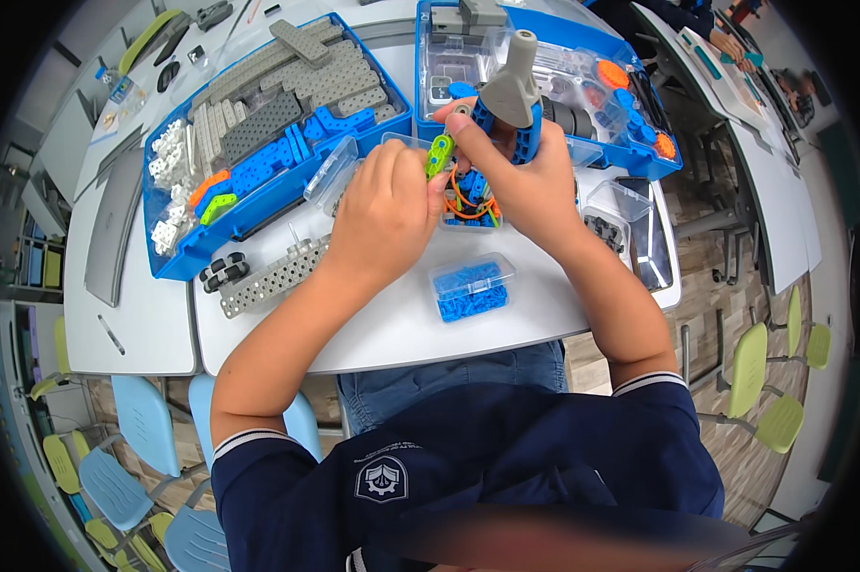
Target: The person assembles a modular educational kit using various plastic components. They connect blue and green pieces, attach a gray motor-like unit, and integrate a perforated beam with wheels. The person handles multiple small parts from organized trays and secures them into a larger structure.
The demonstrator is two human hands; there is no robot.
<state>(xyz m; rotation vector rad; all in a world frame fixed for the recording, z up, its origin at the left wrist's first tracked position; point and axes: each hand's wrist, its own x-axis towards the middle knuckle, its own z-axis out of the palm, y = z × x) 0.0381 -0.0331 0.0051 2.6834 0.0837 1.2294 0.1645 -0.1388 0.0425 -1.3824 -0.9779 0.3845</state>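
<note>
My left hand point(384, 212) is closed, its fingers pinching a lime-green building piece point(439, 154) with blue dots along it. My right hand point(535, 186) is curled around a grey and blue assembly point(513, 88), with a grey stem pointing away from me and a blue fork-shaped part point(528, 141) under it. The right thumb reaches the upper end of the green piece, where a small round grey part shows. Whether the green piece is joined to the assembly, I cannot tell. Below the hands sits a clear box of small blue pegs point(473, 291).
A blue tray point(187, 265) of grey, blue and white building parts stands at the left; another blue tray point(654, 167) with orange and blue wheels is at the right. A perforated grey beam point(273, 276) lies left of my forearm. A dark-screened tablet point(651, 253) rests near the right edge.
</note>
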